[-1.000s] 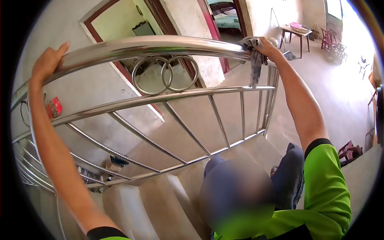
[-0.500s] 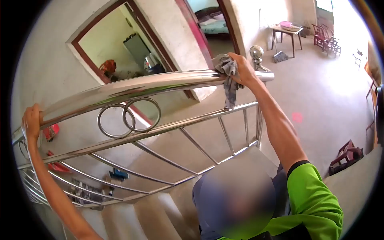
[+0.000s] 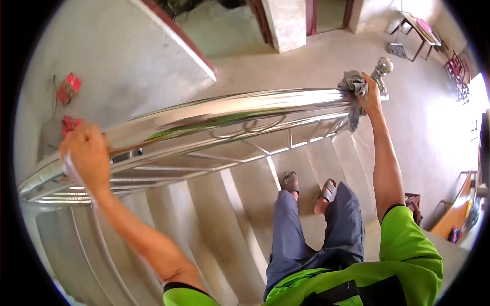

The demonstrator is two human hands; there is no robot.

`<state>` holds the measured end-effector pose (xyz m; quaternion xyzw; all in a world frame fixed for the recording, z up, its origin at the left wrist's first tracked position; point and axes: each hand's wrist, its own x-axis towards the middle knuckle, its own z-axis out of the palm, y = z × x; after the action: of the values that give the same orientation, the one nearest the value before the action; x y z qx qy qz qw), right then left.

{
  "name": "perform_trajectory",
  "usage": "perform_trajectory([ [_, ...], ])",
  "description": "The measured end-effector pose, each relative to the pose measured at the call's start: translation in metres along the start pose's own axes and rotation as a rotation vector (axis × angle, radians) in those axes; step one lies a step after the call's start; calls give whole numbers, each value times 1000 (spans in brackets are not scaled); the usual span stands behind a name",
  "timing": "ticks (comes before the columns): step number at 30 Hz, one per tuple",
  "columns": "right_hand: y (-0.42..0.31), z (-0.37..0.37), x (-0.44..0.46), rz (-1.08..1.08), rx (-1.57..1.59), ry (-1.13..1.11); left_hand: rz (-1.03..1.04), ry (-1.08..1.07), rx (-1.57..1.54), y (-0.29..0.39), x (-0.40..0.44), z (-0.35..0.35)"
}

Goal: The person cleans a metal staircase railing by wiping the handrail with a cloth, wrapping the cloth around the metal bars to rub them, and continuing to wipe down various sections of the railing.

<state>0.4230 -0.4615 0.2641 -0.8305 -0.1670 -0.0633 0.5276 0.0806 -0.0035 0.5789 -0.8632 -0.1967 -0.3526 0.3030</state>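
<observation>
A shiny metal handrail (image 3: 229, 109) runs across the view above a staircase. My left hand (image 3: 88, 155) is closed over its left part, fingers wrapped round the top and their tips hidden. Near the right end, my right hand (image 3: 372, 96) holds a crumpled grey cloth (image 3: 354, 89) against the rail, and part of the cloth hangs below it. Just beyond this hand is a round metal ball (image 3: 385, 65) on the end post. Linked metal rings (image 3: 247, 127) and thin bars show under the rail.
Concrete steps (image 3: 209, 214) descend to the right below the rail, where my sandalled feet (image 3: 326, 189) stand. On the floor beyond are a table (image 3: 418, 30), a dustpan (image 3: 396, 50) and wooden chairs (image 3: 457, 71). Red items (image 3: 68, 89) lie at the far left.
The camera has tilted down, so my legs, feet and the steps now show. My right hand stays with the cloth by the rail's end; my left hand remains on the rail.
</observation>
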Motion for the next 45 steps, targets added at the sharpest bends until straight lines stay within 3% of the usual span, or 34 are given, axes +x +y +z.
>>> perform_trajectory([
  [1,-43,2,-4,228,94,-86,-44,8,-30,9,4,-5],
  [3,-42,24,3,37,-110,-135,-72,3,-18,21,9,-15],
  [4,-122,28,-8,85,-203,-200,-86,20,-7,25,12,-17],
  [5,-173,33,-18,-118,-122,-264,-91,6,-21,27,14,-19],
  [6,-180,54,-18,-205,-15,-274,-96,5,-14,30,16,-22],
  [7,-209,70,-24,-145,84,-329,-97,13,-3,31,19,-25],
  [11,-267,100,-22,-257,38,-350,-97,-5,-37,28,19,-18],
  [13,-275,98,-15,-258,42,-436,-32,55,7,27,18,-15],
  [17,-263,93,-6,-240,259,-620,-105,-12,46,26,18,-15],
  [19,-265,88,-4,-53,-128,-588,-112,-36,25,25,18,-15],
  [21,-219,92,5,-106,-182,-498,-119,-56,8,24,17,-13],
  [23,-186,85,18,-8,-258,-492,-125,-64,11,21,16,-7],
  [25,-150,91,31,-272,-558,-602,-202,-43,-322,8,6,29],
  [26,-161,97,24,-282,-549,-629,-163,-6,-193,7,9,31],
  [28,-204,95,12,-10,-101,-504,-88,61,-23,16,17,8],
  [29,-224,104,11,-30,-92,-522,-57,94,19,22,20,-4],
  [31,-263,127,1,-362,-125,-422,-140,-67,41,26,19,-14],
  [32,-281,146,5,-392,-52,-507,-149,-67,56,27,18,-20],
  [35,-392,166,-27,-375,221,-624,-132,160,-488,20,7,-30],
  [36,-400,179,-28,-541,157,-484,-131,267,-649,17,-9,-23],
  [38,-406,189,-38,-520,68,-391,-187,291,-861,26,-70,-47],
  [39,-401,188,-40,-473,-32,-285,-307,28,-910,30,-117,-75],
  [42,-393,185,-37,-389,-40,-332,-512,-878,-1060,24,-307,-152],
  [44,-388,186,-35,-352,-63,-357,-601,-1307,-967,13,-431,-252],
  [45,-379,191,-33,-351,48,-347,-645,-1557,-897,4,-454,-305],
])
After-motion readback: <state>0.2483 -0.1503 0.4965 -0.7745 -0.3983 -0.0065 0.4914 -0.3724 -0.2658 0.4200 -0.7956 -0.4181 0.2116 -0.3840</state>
